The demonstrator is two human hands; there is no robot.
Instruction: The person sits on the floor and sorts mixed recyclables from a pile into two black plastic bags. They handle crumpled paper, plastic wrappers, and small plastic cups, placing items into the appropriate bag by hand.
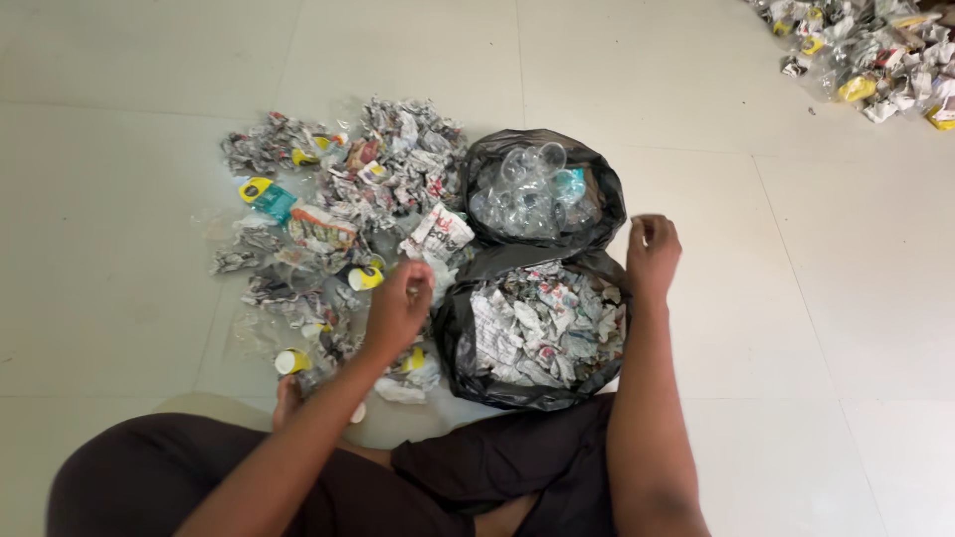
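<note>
Left hand [398, 303] clenched over the paper pile [338, 219] at nine o'clock; right hand [652, 254] loosely curled, empty, beside the paper bag [537, 333].

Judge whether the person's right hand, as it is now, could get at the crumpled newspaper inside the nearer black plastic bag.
Probably yes. The right hand hovers by the rim of the nearer black plastic bag, whose mouth lies open, with the crumpled newspaper exposed and nothing covering it.
</note>
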